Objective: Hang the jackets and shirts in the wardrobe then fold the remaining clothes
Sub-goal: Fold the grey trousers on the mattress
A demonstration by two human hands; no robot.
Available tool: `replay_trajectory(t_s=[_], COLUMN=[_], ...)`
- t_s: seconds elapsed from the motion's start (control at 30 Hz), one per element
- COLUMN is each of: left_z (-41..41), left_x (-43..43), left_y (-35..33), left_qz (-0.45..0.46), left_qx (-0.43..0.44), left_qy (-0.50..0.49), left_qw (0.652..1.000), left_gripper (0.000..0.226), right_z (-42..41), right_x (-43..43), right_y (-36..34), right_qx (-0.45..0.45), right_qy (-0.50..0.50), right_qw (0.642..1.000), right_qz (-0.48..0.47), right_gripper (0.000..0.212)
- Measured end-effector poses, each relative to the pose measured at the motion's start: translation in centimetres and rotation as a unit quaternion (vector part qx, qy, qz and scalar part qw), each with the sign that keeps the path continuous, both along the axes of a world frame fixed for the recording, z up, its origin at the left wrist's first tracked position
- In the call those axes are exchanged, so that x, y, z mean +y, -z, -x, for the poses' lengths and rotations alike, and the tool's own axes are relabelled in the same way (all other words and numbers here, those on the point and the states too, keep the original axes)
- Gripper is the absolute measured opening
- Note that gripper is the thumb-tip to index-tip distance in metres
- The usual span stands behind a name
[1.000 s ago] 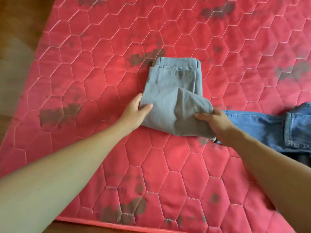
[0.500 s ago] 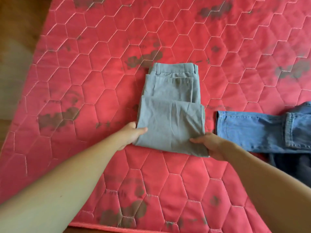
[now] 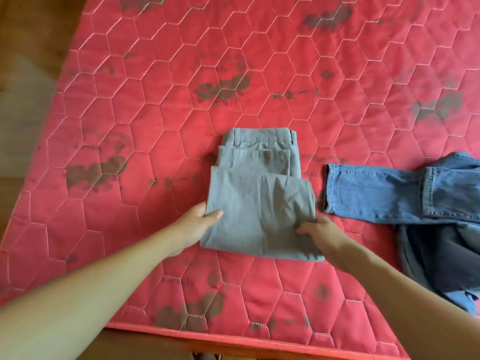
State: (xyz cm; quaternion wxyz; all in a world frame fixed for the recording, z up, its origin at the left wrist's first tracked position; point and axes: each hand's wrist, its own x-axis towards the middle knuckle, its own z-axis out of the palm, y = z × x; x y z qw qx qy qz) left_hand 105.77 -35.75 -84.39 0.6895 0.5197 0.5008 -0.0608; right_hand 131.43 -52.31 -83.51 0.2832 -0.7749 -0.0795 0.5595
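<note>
the red quilted mattress (image 3: 337,61) fills nearly everything i see. its soft cloth is stitched in pale lines into large hexagons and printed with blotchy dark grey flower-like marks, and a piped red edge runs along the near side. past its left edge lies a brown wooden floor (image 3: 33,35), smooth and blurred.

the folded grey cotton trousers (image 3: 259,203) lie flat near the middle of the mattress, waistband on the far side with belt loops and a pocket line showing. they are stacked in three stepped layers, each nearer layer wider than the one beyond it. the top layer is a smooth matte rectangle with a few soft creases near its right side.

just to their right, apart from them, the blue denim jeans (image 3: 376,193) lie with a hemmed leg end pointing at the trousers, coarse weave and orange seams visible. nearer to me, touching the jeans, sits a crumpled dark grey garment (image 3: 441,255).

my left grip (image 3: 197,227) pinches the trousers' near left edge, thumb on top. my right grip (image 3: 322,232) pinches the near right edge, thumb on top, fingers hidden beneath the cloth.
</note>
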Motion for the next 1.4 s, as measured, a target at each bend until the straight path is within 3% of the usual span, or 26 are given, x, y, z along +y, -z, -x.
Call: replay_trajectory(t_s=[0.13, 0.2, 0.3, 0.4, 0.5, 0.6, 0.67, 0.73, 0.8, 0.87, 1.07, 1.23, 1.4], left_z=[-3.5, -5.5, -6.9, -6.5, -6.0, -6.3, -7.3, -7.5, -7.0, -6.5, -6.9, -4.3, -4.1], left_x=[5.5, 7.7, 8.1, 5.0, 2.2, 2.4, 2.5, 2.2, 1.9, 1.9, 2.3, 0.7, 1.3], left_y=[-2.8, -2.3, 0.1, 2.3, 3.0, 4.2, 5.1, 6.6, 8.4, 9.4, 9.2, 9.1, 9.8], left_qz=[-0.083, -0.121, -0.129, -0.195, -0.370, -0.548, -0.589, -0.596, -0.611, -0.618, -0.611, -0.618, -0.599], left_qx=[-0.032, -0.015, 0.071, 0.165, 0.195, 0.183, 0.167, 0.160, 0.161, 0.160, 0.158, 0.158, 0.133], left_qy=[-0.023, -0.036, -0.032, 0.021, 0.077, 0.173, 0.237, 0.283, 0.308, 0.316, 0.309, 0.329, 0.323], left_qw=[0.996, 0.992, 0.989, 0.967, 0.905, 0.798, 0.755, 0.734, 0.711, 0.702, 0.711, 0.696, 0.721], left_gripper=[0.028, 0.042, 0.082, 0.091, 0.085, 0.082, 0.078, 0.072, 0.070, 0.071, 0.073, 0.074, 0.077], right_z=[-3.5, -4.8, -5.0, -2.5, -0.2, 0.0, -0.1, -0.1, -0.5, -0.8, -0.6, 1.2, 1.0], right_x=[4.7, 7.3, 8.6, 6.5, 4.9, 6.7, 8.3, 8.7, 8.2, 7.5, 8.0, 3.2, 2.2], right_y=[-3.0, -3.1, -0.8, 1.5, 2.5, 3.4, 4.3, 5.6, 7.3, 8.8, 8.6, 8.1, 9.7], right_qx=[-0.016, -0.059, -0.181, -0.285, -0.385, -0.471, -0.525, -0.528, -0.503, -0.475, -0.495, -0.520, -0.492], right_qy=[0.052, 0.045, -0.053, -0.189, -0.320, -0.365, -0.413, -0.471, -0.499, -0.496, -0.495, -0.470, -0.475], right_qw=[0.996, 0.994, 0.982, 0.940, 0.866, 0.803, 0.743, 0.704, 0.704, 0.727, 0.713, 0.711, 0.728], right_qz=[-0.069, -0.082, -0.032, 0.007, 0.004, -0.019, -0.043, -0.059, -0.049, -0.028, -0.035, -0.056, -0.047], right_gripper=[0.015, 0.022, 0.053, 0.080, 0.087, 0.082, 0.077, 0.075, 0.076, 0.075, 0.076, 0.086, 0.091])
